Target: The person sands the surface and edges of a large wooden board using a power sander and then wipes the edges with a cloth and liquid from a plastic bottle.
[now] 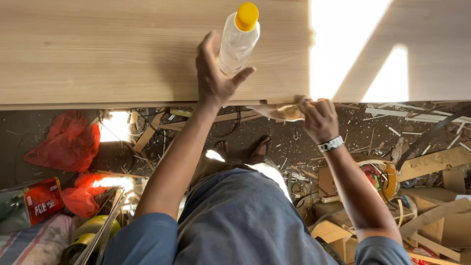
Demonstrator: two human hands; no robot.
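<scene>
Where the pale wood-grain worktop (98, 49) meets its front edge, two hands are at work. Count: 1 bottle, 1 cloth, 1 wristwatch, 2 red plastic bags.

Left hand (213, 73): grip clamped round the lower body of a clear plastic bottle (237, 44), thumb on the near side, fingers (206, 46) wrapped behind. Bottle is cylindrical, translucent, w/ a round yellow cap (247, 15). Long axis runs away from the person across the worktop, cap end pointing far and slightly right. Cannot tell whether it rests on the board or is held just above it.

Right hand (319, 118): grip closed on a crumpled tan cloth (282, 112), pressed at the board's front edge, just right of the left wrist. White-strapped wristwatch (330, 144) on that wrist.

Worktop: flat laminate-type sheet, smooth, straight grain; strong sunlight patch at right.

Floor (294, 142) below: dark, littered w/ wood offcuts, strips and shavings. Two red plastic bags (68, 142) at left. Timber blocks (431, 162) at right. Person's sandalled feet (257, 147) visible beneath the edge; blue-grey garment.
</scene>
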